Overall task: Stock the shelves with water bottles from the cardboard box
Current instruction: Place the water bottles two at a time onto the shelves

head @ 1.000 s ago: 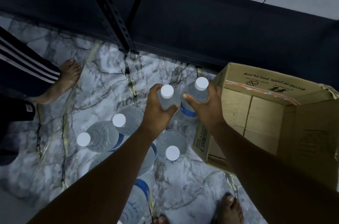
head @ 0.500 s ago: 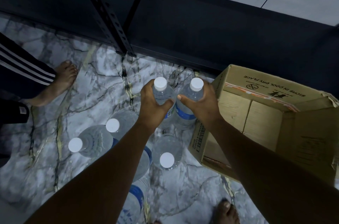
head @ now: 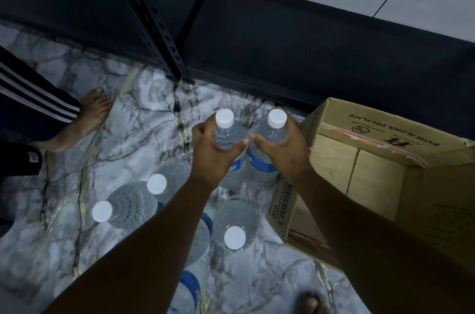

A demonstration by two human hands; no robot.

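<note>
Gripping one water bottle apiece, the left hand (head: 213, 153) and right hand (head: 285, 151) are wrapped tight around two upright bottles (head: 227, 133) just left of the cardboard box (head: 372, 159), apparently lifted off the floor.

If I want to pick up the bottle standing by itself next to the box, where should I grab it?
Probably from straight above. That bottle stands upright on the floor, its white cap facing up, so wrap your fingers around the narrow shoulder just under the cap. The cardboard box crowds its right side, so reaching in sideways from there looks awkward.
</note>
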